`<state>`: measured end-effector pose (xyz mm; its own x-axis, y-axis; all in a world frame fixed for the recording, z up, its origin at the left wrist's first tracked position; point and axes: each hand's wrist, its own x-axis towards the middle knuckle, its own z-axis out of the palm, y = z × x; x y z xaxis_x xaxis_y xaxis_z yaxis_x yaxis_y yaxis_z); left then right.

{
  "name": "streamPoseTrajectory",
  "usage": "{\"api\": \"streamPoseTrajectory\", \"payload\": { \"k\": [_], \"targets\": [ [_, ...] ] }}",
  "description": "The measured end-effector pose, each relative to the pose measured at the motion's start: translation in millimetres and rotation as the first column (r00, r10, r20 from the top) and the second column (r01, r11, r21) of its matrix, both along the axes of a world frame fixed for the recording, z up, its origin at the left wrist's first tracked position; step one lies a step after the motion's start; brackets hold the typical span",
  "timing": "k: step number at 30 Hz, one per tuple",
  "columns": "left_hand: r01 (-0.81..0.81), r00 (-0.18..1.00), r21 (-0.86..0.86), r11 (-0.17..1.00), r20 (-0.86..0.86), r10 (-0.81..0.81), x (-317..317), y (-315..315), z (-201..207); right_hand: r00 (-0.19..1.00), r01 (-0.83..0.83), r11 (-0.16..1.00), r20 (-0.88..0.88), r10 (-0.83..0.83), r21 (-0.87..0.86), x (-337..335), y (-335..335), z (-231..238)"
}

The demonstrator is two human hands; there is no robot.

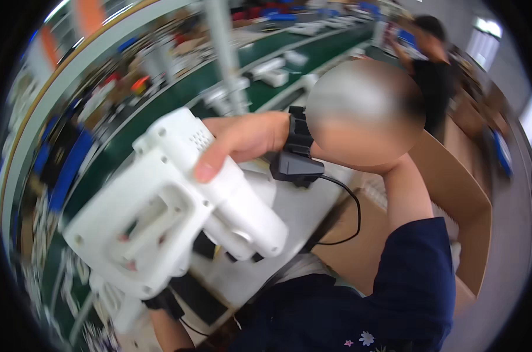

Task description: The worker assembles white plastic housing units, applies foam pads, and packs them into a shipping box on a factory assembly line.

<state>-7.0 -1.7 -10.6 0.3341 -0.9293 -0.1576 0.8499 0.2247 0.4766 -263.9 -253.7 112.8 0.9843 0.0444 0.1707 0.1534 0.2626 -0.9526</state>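
Note:
A large white plastic housing (pixel 178 202), moulded in one with a looped handle frame, is held up tilted in front of me. It has screw holes, a patch of small vent holes and a rounded barrel on its right. My right hand (pixel 245 138) is closed on its upper side, with the thumb pressed on the front and the other fingers hidden behind. Below its lower end, my left forearm (pixel 169 331) comes up with a black strap at the wrist. The housing hides my left hand; small pinkish patches show through the frame opening, too unclear to name.
Beneath the housing lies a pale worktop (pixel 304 205). An open cardboard box (pixel 468 246) stands at my right. Behind runs a green conveyor (pixel 330 56) carrying white parts, with a white post (pixel 222 47) before it. A person in black (pixel 433 76) stands at the far right.

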Motion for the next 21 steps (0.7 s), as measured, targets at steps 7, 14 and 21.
{"api": "streamPoseTrajectory", "payload": {
  "k": [7,14,21],
  "targets": [
    [0.247,0.969,0.157,0.956,-0.065,-0.24,-74,103,-51,0.608,-0.566,0.756,-0.452,0.652,0.329,147,87,-133],
    [-0.003,0.852,-0.292,0.956,-0.501,-0.15,-106,157,-110,0.33,-0.757,0.583,-0.596,0.732,0.297,214,137,-174],
    [-0.089,0.857,-0.023,0.996,-0.51,0.065,-76,161,-117,0.543,-0.821,0.527,-0.581,0.606,-0.218,260,132,-115]
  ]
}}
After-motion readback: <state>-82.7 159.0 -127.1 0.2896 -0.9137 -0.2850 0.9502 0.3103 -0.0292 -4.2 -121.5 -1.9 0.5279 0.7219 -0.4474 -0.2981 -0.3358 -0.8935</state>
